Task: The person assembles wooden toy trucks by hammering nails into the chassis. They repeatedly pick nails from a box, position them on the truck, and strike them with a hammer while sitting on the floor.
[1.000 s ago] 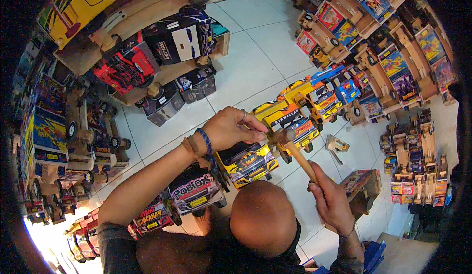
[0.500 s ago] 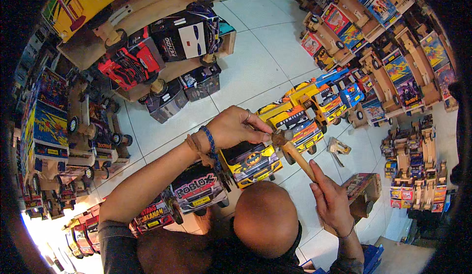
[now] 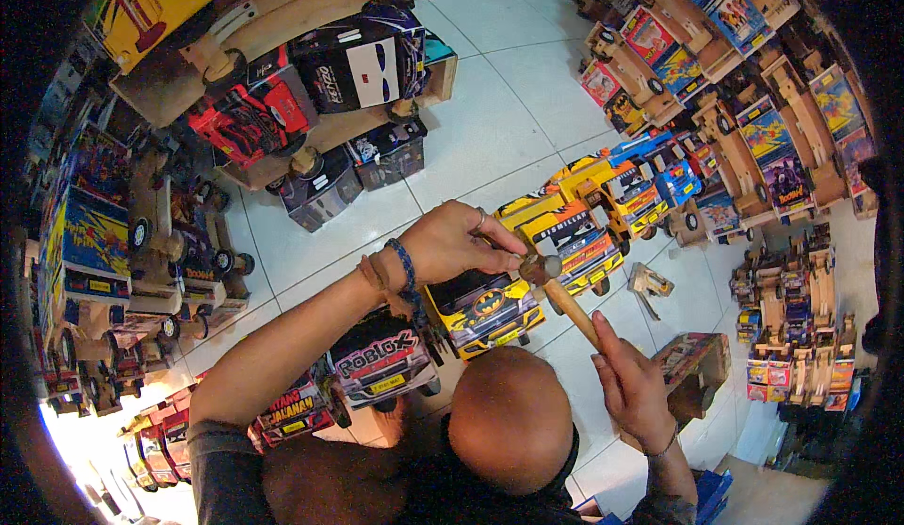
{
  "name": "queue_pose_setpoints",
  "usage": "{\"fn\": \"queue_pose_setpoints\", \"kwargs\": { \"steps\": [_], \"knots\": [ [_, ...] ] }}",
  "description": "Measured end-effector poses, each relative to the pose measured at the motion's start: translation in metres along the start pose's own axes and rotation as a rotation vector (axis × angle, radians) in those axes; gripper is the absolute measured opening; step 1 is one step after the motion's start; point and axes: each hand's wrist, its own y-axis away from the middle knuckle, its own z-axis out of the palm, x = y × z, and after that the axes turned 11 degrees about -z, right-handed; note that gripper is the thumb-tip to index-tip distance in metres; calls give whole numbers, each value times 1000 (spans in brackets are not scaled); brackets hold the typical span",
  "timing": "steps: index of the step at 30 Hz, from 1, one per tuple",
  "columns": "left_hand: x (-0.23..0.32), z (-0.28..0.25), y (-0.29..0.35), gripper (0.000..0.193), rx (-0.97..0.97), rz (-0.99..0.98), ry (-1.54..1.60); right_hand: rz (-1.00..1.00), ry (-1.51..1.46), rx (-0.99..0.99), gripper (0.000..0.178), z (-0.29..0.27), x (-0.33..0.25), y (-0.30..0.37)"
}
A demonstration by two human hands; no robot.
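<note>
Your left hand point(image 3: 459, 243) is pinching, contents unclear, and needing clearance from the hammer point(image 3: 573, 311) alongside, which your right hand point(image 3: 636, 386) is gripping.

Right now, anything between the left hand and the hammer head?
Nothing visible. The left hand has its fingertips right by the hammer head; can't tell if they touch. The right hand holds the handle. Toy trucks show behind, not between.

Wooden-handled hammer point(image 3: 571, 311) aslant in right hand point(image 3: 633, 384), metal head beside left fingertips point(image 3: 504, 262)
</note>
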Motion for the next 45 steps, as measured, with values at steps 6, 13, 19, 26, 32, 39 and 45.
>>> {"fn": "queue_pose_setpoints", "kwargs": {
  "steps": [6, 13, 19, 26, 32, 39, 45],
  "knots": [
    [1, 1, 0, 23, 37, 5, -63, -89, 145, -83, 70, 3, 7, 4],
    [1, 0, 0, 23, 27, 14, -63, -290, 213, 198, 71, 2, 9, 11],
    [1, 0, -2, 24, 23, 3, -24, -163, 299, -8, 68, 8, 21, 3],
    [1, 0, 0, 24, 28, 78, -76, -278, 344, -2, 71, 16, 23, 9],
    [-2, -1, -3, 30, -9, 57, -45, -287, 230, 242, 67, 18, 25, 10],
    [-3, -1, -3, 29, 1, 37, -39, -111, 124, -104, 67, 18, 17, 12],
    [0, 3, -2, 28, 48, 0, -102, 368, -359, 515, 61, 9, 36, 42]
  ]
}}
